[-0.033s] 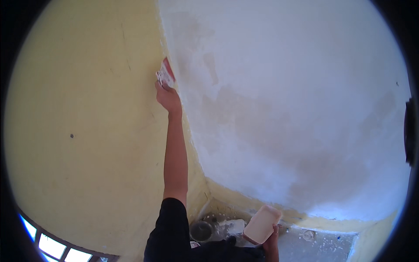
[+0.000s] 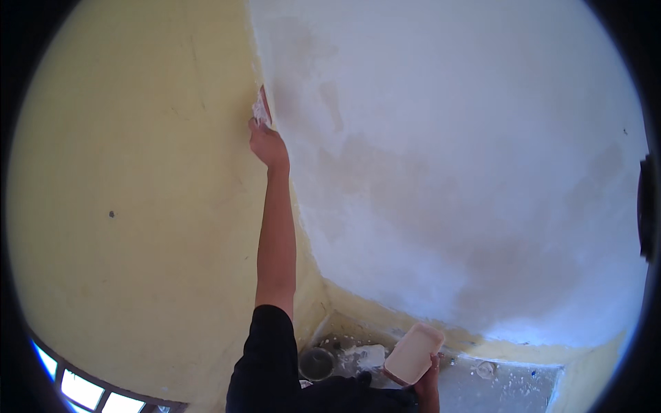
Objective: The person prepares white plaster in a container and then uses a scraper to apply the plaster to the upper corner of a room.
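My left hand (image 2: 268, 143) is raised at arm's length to the corner where the yellow wall (image 2: 151, 151) meets the white-coated wall (image 2: 427, 124). It is closed on a putty knife (image 2: 266, 107) with a reddish blade, smeared with white paste and set along the corner line; its handle is mostly hidden. Low down, my right hand (image 2: 429, 377) grips the side of a shallow rectangular tub (image 2: 416, 352), pale pinkish inside. What the tub holds, if anything, is hard to make out.
On the spattered floor (image 2: 475, 392) below are a dark round bucket (image 2: 317, 363), a white patch or sheet (image 2: 370, 356) and a small pale lump (image 2: 486, 370). A framed window (image 2: 103, 396) shows at lower left, a dark object (image 2: 646, 206) at the right edge.
My left hand has turned slightly, so the putty knife's blade looks narrower and more edge-on. The tub in my right hand stays in place.
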`<state>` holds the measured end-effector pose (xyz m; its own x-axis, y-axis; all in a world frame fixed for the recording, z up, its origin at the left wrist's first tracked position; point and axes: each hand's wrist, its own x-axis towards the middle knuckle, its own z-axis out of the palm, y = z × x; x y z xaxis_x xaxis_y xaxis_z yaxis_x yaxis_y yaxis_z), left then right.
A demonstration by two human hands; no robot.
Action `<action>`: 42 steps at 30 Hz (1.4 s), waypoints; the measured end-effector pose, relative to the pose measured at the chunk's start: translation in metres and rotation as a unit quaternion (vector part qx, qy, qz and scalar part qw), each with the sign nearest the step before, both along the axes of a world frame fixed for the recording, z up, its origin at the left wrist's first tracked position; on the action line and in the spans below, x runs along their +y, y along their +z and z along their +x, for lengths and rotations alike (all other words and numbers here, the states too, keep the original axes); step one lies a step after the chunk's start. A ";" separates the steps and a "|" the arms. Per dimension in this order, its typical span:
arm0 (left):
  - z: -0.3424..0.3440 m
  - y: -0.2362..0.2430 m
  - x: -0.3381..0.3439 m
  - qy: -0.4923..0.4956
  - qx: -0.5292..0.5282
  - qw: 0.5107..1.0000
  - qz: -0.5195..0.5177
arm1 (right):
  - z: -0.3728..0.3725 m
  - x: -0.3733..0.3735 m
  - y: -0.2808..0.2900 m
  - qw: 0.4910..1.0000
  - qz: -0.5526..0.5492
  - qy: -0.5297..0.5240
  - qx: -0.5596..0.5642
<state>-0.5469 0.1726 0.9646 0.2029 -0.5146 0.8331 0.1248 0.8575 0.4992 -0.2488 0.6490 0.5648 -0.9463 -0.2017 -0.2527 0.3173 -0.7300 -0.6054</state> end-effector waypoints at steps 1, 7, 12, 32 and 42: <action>-0.013 0.010 0.009 0.013 -0.049 0.999 0.018 | -0.001 0.005 0.002 1.000 -0.005 -0.005 0.000; -0.043 -0.001 0.123 -0.091 -0.091 0.992 -0.012 | 0.004 0.029 0.013 0.999 -0.031 -0.024 0.007; -0.022 -0.071 0.194 -0.175 -0.091 0.961 -0.194 | 0.011 0.022 0.034 0.999 -0.036 -0.012 0.029; -0.003 -0.151 0.090 -0.197 -0.197 0.924 -0.263 | -0.003 -0.069 0.036 1.000 0.017 -0.008 0.009; -0.014 -0.055 -0.036 -0.072 -0.130 0.984 0.098 | -0.008 -0.086 0.041 0.999 0.001 0.042 0.022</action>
<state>-0.5607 0.1370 0.9098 -0.0906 -0.6779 0.7295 0.0832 0.7248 0.6839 -0.2566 0.5630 0.6055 -0.9364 -0.2803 -0.2113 0.3500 -0.7003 -0.6222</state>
